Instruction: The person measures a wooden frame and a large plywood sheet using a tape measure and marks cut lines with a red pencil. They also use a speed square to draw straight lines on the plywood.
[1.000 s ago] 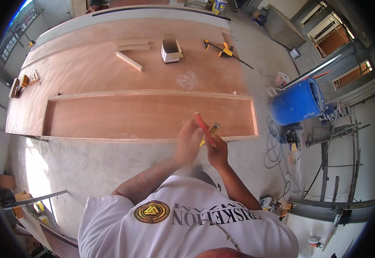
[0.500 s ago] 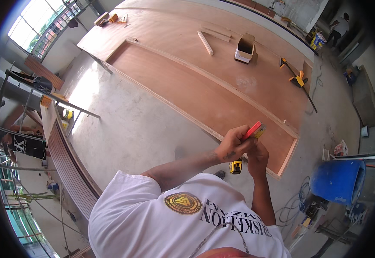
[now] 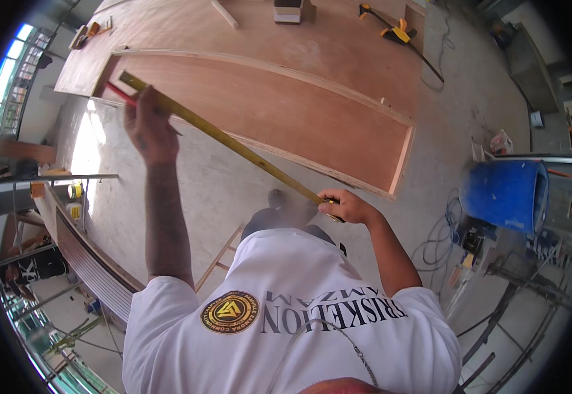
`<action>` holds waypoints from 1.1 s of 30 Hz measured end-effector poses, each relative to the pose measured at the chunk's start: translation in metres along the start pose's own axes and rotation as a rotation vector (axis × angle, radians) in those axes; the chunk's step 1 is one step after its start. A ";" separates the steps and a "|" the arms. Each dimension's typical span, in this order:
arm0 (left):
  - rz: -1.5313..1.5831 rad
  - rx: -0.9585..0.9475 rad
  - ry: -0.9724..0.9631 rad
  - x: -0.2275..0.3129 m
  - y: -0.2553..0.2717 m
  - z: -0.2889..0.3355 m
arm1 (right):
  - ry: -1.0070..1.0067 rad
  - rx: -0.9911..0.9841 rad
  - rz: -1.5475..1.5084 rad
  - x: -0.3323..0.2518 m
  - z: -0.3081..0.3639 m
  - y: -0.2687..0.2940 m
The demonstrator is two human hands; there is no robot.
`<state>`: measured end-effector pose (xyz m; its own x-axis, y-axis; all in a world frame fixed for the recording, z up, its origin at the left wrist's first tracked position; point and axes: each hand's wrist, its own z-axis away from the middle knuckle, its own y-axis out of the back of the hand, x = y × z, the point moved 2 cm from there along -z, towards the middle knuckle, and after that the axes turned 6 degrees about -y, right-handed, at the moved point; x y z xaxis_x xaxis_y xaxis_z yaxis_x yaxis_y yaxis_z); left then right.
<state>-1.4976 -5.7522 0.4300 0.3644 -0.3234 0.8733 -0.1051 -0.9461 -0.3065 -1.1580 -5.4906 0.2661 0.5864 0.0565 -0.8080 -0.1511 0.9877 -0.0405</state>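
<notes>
A yellow tape measure (image 3: 233, 146) is stretched between my hands, its blade slanting from upper left to lower right. My left hand (image 3: 149, 131), arm reaching forward, is closed around the blade near its free end. It also grips a slim red stick (image 3: 120, 94) that looks like a marking pencil. My right hand (image 3: 353, 207) is wrapped round the tape's case, mostly hidden by the fingers. Beyond the blade lies a long plywood panel (image 3: 286, 125) edged with wooden strips; the blade crosses above its left part.
A black and yellow bar clamp (image 3: 397, 33), an open box (image 3: 288, 12) and a wood strip (image 3: 225, 13) lie on the large plywood surface. To the right are a blue drum (image 3: 504, 196) and loose cables (image 3: 438, 244). At left, ribbed panels (image 3: 92, 253) are stacked near another person (image 3: 36, 266).
My hands have moved apart, the left far to the left and the right slightly left and up. The tape blade is now drawn out between them. The view has shifted over the panel.
</notes>
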 end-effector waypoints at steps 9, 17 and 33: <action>-0.474 0.263 0.156 -0.188 0.292 -0.256 | -0.362 0.440 0.298 0.092 0.079 0.133; -0.409 0.140 0.431 -0.240 0.222 -0.112 | -0.358 0.541 0.427 0.105 0.069 0.154; -0.304 -0.108 0.687 -0.267 0.136 -0.004 | -0.241 0.668 0.442 0.114 0.052 0.157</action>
<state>-1.6133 -5.7942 0.1567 -0.2629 0.0456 0.9638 -0.1947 -0.9808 -0.0066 -1.0733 -5.3220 0.1985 0.7496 0.4141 -0.5163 0.0513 0.7415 0.6690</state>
